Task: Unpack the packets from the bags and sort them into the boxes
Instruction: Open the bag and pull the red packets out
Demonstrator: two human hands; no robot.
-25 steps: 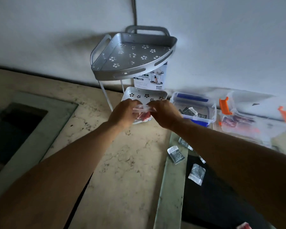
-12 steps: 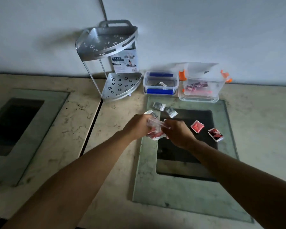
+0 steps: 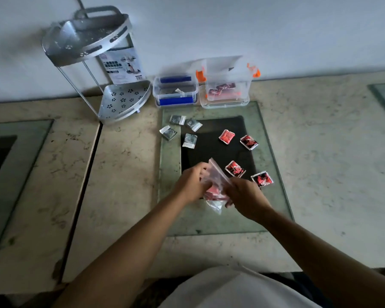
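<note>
A clear plastic bag (image 3: 216, 183) with red packets inside is held between my left hand (image 3: 192, 185) and my right hand (image 3: 246, 196), just above the glass panel. Several red packets (image 3: 235, 168) lie loose on the dark glass to the right of the bag. Several grey packets (image 3: 189, 140) lie beyond my hands. At the wall stand a blue-clipped box (image 3: 176, 92) with grey packets in it and an orange-clipped box (image 3: 227, 90) holding red packets, both with lids off.
A silver two-tier corner rack (image 3: 111, 63) stands at the back left against the wall. The glass panel (image 3: 271, 174) is set into a marble counter (image 3: 331, 152). Another glass panel (image 3: 13, 174) lies at the left.
The camera has tilted down and back, so the counter and both boxes show fully. My hands with the bag have come nearer to me, away from the rack.
</note>
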